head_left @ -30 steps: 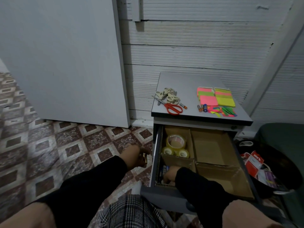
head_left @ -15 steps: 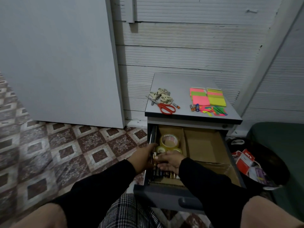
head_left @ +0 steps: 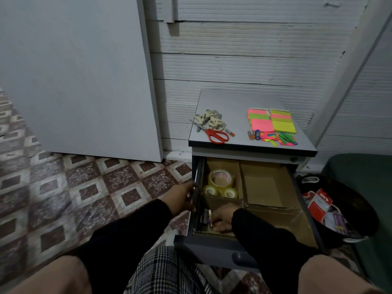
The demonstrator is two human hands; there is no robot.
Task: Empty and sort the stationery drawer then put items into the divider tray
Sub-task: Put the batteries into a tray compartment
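Observation:
The grey cabinet's top drawer (head_left: 212, 247) stands pulled out, lined with a cardboard divider tray (head_left: 267, 187). Its back-left compartment holds three clear tape rolls (head_left: 220, 179). My right hand (head_left: 221, 219) reaches into the front-left compartment, fingers curled on gold-tipped batteries (head_left: 206, 217) lying there. My left hand (head_left: 182, 197) sits against the drawer's left wall, and what its fingers hold is hidden. On the cabinet top (head_left: 237, 102) lie scissors (head_left: 218, 135), neon sticky notes (head_left: 271, 123), a few batteries (head_left: 253, 134) and coloured index flags (head_left: 282, 140).
A black bin (head_left: 350, 200) with red-and-white packaging stands right of the drawer, next to a dark green seat. A large white board (head_left: 74, 71) leans on the wall at left over the patterned tile floor. My knees are at the bottom edge.
My left hand carried batteries from over the floor to the drawer and met my right hand there. It has since drawn back to the drawer's left wall, while my right hand went down into the front-left compartment.

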